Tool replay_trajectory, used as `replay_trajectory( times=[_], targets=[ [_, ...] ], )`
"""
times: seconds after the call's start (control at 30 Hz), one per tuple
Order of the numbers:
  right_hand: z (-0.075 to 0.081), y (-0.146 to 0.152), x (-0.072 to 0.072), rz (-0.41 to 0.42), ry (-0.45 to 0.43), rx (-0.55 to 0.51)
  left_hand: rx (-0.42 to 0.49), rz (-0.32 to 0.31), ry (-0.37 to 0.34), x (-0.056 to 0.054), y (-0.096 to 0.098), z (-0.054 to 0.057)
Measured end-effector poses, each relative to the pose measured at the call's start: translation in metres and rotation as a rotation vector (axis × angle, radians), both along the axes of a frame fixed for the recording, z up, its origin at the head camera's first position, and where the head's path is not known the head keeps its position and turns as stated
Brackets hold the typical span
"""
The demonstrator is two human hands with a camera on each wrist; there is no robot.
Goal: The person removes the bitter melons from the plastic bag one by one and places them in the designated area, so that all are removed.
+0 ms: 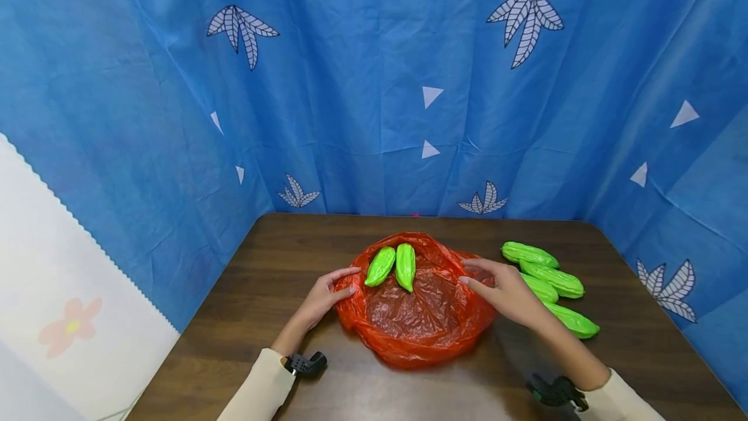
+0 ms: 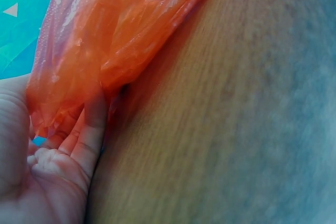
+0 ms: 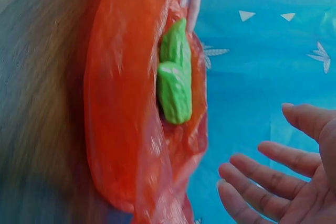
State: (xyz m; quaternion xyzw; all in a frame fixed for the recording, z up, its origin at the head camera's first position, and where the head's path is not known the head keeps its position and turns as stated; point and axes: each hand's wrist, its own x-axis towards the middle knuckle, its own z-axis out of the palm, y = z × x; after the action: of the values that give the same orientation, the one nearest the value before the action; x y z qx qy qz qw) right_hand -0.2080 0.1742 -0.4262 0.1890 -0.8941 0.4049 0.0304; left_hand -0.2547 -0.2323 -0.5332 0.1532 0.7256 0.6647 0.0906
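A red plastic bag lies on the table with its mouth spread wide. Inside it, towards the back left, are two bright green ridged bitter melons, side by side. My left hand holds the bag's left rim; in the left wrist view the red film passes between thumb and fingers. At the opposite rim is my right hand, its fingers spread and nothing gripped in the right wrist view, where the fingers stand beside the bag.
Several more bitter melons lie in a loose group on the right of the brown wooden table, partly behind my right hand and forearm. A blue patterned curtain hangs along the table's back and sides. Each wrist wears a black camera.
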Motion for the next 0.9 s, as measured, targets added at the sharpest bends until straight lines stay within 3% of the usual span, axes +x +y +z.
replay_trajectory(
  times=[0.3, 0.63, 0.9],
  targets=[
    [-0.018, -0.031, -0.008, -0.049, -0.008, -0.027, -0.002, -0.017, -0.001, 0.002, -0.001, -0.003],
    [-0.034, -0.063, -0.019, -0.084, 0.073, -0.033, 0.001, -0.016, 0.008, 0.0, 0.0, -0.003],
    [-0.042, -0.088, -0.029, -0.097, 0.031, -0.076, 0.007, -0.012, 0.025, 0.001, 0.0, -0.001]
  ],
)
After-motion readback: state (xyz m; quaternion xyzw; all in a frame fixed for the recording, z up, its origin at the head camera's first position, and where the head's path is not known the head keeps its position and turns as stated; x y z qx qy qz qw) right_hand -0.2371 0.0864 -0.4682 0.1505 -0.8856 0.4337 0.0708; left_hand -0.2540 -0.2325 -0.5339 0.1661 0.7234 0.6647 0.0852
